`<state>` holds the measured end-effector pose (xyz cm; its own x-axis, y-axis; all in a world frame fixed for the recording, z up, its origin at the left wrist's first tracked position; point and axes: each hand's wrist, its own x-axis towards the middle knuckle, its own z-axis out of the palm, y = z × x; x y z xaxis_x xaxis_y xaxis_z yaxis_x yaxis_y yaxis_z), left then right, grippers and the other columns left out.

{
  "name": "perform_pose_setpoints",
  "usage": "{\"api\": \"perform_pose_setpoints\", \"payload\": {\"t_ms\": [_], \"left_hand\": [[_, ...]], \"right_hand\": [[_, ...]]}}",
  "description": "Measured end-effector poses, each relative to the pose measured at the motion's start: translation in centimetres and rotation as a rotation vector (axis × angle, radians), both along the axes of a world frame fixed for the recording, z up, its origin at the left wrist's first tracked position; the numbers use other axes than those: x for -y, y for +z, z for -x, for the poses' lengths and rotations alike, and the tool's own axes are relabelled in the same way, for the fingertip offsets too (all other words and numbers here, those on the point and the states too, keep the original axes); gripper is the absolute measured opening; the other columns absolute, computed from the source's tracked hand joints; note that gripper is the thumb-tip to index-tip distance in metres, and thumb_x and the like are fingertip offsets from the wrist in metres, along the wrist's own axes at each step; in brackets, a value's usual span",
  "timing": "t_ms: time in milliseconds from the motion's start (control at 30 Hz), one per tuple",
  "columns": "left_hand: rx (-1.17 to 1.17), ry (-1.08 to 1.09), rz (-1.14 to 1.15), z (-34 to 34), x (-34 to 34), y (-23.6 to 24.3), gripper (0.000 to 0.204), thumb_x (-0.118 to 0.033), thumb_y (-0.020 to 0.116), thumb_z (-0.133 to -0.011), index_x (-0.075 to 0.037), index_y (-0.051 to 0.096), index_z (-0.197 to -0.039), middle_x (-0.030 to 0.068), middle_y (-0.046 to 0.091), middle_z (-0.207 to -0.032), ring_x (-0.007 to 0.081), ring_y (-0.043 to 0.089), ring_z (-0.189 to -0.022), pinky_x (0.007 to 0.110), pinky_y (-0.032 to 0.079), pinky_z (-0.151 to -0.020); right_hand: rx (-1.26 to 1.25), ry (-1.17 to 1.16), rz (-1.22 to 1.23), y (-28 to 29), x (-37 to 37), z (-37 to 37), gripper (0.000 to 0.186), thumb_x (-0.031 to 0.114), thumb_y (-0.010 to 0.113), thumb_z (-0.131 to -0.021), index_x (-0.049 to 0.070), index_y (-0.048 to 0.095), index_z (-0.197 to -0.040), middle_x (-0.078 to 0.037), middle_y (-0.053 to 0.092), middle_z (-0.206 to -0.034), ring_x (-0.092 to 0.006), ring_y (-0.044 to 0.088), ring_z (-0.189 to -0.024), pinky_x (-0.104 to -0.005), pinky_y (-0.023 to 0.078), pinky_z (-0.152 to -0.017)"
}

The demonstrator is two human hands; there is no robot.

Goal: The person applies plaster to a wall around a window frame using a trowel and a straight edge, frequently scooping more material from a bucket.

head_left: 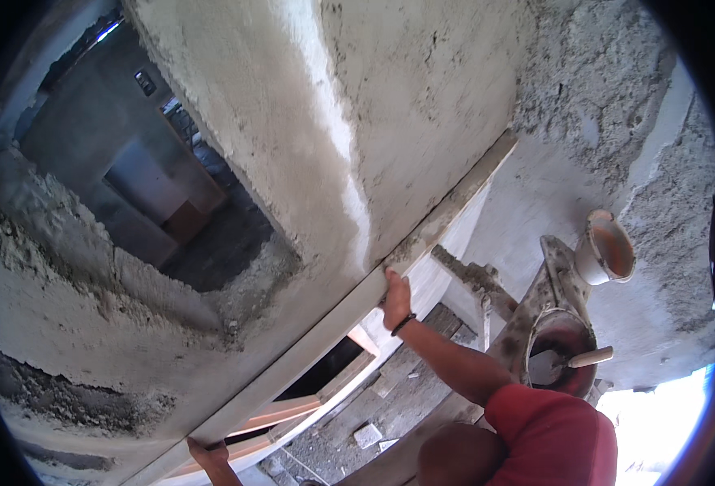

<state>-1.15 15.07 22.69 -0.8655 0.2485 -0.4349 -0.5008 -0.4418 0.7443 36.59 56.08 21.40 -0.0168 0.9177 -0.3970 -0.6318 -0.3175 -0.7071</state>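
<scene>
While lying along the wall's [422,121] edge, board [292,364]: slants lengthwise, lower left to upper right
Left hand [208,455]: grips it, way down low
Right hand [396,301]: grips too, farther up, nearer the top end

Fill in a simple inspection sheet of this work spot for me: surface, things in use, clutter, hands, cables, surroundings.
Surface: grey wall, smoother in the middle, rough toward the upper right; a bright white streak runs down it.
Things in use: a long bar slanting along the wall.
Clutter: a bucket with a trowel in it; a pale pot nearby; a pale block on the littered ground.
Hands: left hand and right hand both hold the bar, well apart.
Cables: none certain; a thin pale line on the ground is too small to identify.
Surroundings: a dim room through an opening; bright light at lower right.
</scene>
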Motion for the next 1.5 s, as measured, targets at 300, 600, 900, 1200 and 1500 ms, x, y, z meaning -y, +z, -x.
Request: {"api": "perform_pose_setpoints", "payload": {"t_ms": [300,600,900,1200,1500], "left_hand": [[0.007,0.030,0.010,-0.3,-2.3,1.9,0.058,-0.053,0.041,-0.087,-0.013,0.043,-0.130,0.0070,0.046,-0.132,0.0276,0.043,-0.122,0.044,0.035,-0.099],[0.051,0.032,-0.056,-0.2,-1.0,10.4,0.051,-0.047,0.040,-0.091,-0.012,0.046,-0.126,0.0078,0.051,-0.126,0.0262,0.048,-0.116,0.043,0.038,-0.097],[0.178,0.102,-0.021,-0.7,-1.0,17.5,0.050,-0.044,0.040,-0.094,-0.008,0.044,-0.128,0.0098,0.051,-0.127,0.0261,0.049,-0.115,0.042,0.039,-0.100],[0.143,0.020,-0.107,-1.4,-0.9,20.3,0.050,-0.044,0.040,-0.093,-0.008,0.044,-0.127,0.0107,0.050,-0.126,0.0279,0.048,-0.116,0.044,0.040,-0.098],[0.144,0.071,-0.052,4.2,4.0,20.7,0.050,-0.045,0.042,-0.092,-0.009,0.045,-0.127,0.0097,0.051,-0.125,0.0285,0.049,-0.115,0.044,0.038,-0.098]], "right_hand": [[0.088,0.037,0.203,1.5,-1.5,-0.4,0.041,0.039,0.055,-0.084,0.005,0.049,-0.106,-0.012,0.059,-0.097,-0.0243,0.062,-0.086,-0.0407,0.054,-0.069],[-0.017,0.069,0.181,9.2,-1.6,-0.6,0.041,0.040,0.056,-0.084,0.009,0.054,-0.110,-0.009,0.059,-0.105,-0.0233,0.059,-0.093,-0.0450,0.050,-0.077],[-0.046,0.047,0.138,15.5,-0.8,-0.1,0.032,0.035,0.054,-0.086,0.010,0.054,-0.105,-0.008,0.060,-0.098,-0.0232,0.060,-0.089,-0.0439,0.050,-0.075],[-0.032,0.011,0.162,19.2,-1.2,-0.3,0.036,0.035,0.056,-0.083,0.009,0.054,-0.109,-0.007,0.060,-0.104,-0.0234,0.059,-0.094,-0.0442,0.048,-0.078],[0.152,0.031,0.123,25.1,2.7,2.7,0.037,0.037,0.059,-0.081,0.006,0.056,-0.101,-0.009,0.062,-0.090,-0.0218,0.062,-0.081,-0.0378,0.051,-0.061]]}}
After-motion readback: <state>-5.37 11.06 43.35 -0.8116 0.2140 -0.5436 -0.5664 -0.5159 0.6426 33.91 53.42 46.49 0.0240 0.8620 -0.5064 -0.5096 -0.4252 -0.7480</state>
